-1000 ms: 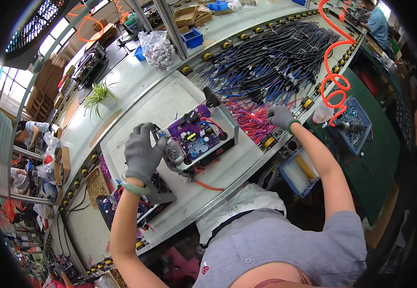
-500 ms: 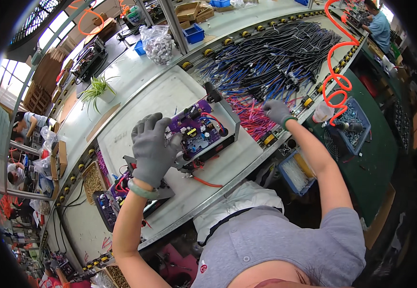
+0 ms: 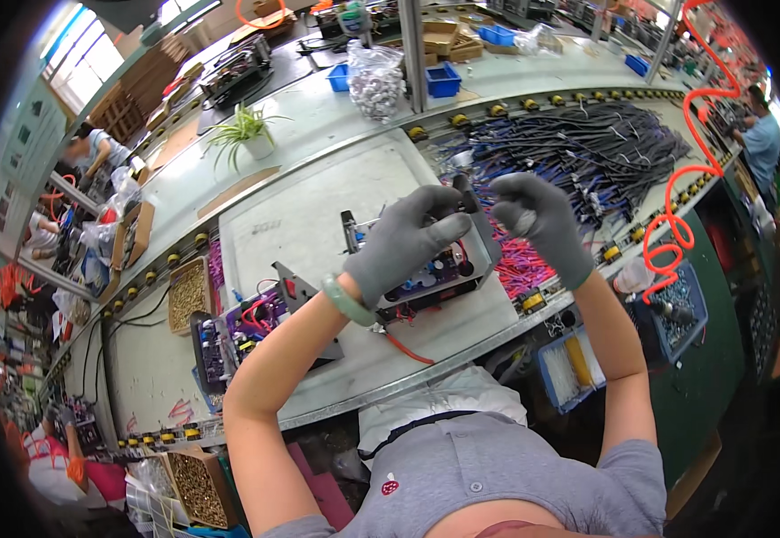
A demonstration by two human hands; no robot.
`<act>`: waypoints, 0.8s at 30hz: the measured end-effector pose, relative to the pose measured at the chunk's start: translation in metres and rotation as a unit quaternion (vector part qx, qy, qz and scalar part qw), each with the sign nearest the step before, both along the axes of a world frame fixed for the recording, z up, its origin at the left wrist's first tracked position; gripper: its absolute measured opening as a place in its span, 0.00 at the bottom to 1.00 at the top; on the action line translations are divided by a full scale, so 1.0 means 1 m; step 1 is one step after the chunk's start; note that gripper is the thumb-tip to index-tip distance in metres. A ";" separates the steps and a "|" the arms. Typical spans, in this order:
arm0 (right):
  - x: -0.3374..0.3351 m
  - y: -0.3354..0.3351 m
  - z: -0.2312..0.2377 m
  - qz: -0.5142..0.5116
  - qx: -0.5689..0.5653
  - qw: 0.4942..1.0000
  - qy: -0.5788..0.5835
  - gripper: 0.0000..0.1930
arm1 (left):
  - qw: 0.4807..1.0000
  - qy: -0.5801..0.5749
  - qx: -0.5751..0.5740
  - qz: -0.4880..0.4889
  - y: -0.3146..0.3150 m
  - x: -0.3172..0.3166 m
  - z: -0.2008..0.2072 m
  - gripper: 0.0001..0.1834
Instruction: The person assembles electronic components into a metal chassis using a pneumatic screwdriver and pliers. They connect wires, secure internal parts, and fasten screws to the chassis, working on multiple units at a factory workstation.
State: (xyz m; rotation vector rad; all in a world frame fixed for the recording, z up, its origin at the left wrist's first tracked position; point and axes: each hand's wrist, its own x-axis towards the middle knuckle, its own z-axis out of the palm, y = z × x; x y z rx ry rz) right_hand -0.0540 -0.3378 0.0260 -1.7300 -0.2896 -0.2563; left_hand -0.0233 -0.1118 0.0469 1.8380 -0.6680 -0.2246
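Observation:
An open metal-cased device (image 3: 435, 282) with a purple circuit board sits on the pale work board in front of me. My left hand (image 3: 408, 240), in a grey glove, reaches across it. Its thumb and fingers close together beside the end panel (image 3: 478, 220), near the black part at the panel's top; what they hold, if anything, is hidden. Just right of that panel, my gloved right hand (image 3: 547, 229) is raised with its fingers curled in. I cannot make out what is in them. A red wire (image 3: 408, 350) trails from the device's near side.
Black cables (image 3: 578, 152) and pink-red wires (image 3: 524, 264) lie heaped at the right. A second purple-board unit (image 3: 260, 327) stands left, beside a box of small brass-coloured parts (image 3: 190, 296). An orange coiled hose (image 3: 672, 233) hangs over the blue parts bin (image 3: 681, 309). Other people work farther off.
My left hand has moved right, from the device's left end to its right panel. My right hand has come in from the pink-red wires to beside that panel. The whole view has shifted.

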 end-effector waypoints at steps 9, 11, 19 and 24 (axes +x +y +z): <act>0.034 0.057 -0.009 0.118 -0.193 0.962 -0.149 0.26 | 0.986 0.119 0.107 0.054 0.046 0.017 0.006 0.11; 0.042 0.053 -0.017 0.110 -0.245 0.947 -0.177 0.27 | 0.973 -0.042 0.213 0.072 0.059 0.033 -0.024 0.09; 0.049 0.040 -0.032 -0.018 -0.373 0.898 -0.233 0.12 | 0.875 -0.136 0.465 0.022 0.047 0.051 -0.032 0.07; 0.045 0.041 -0.034 -0.026 -0.350 0.912 -0.215 0.11 | 0.913 -0.124 0.387 0.043 0.054 0.056 -0.041 0.09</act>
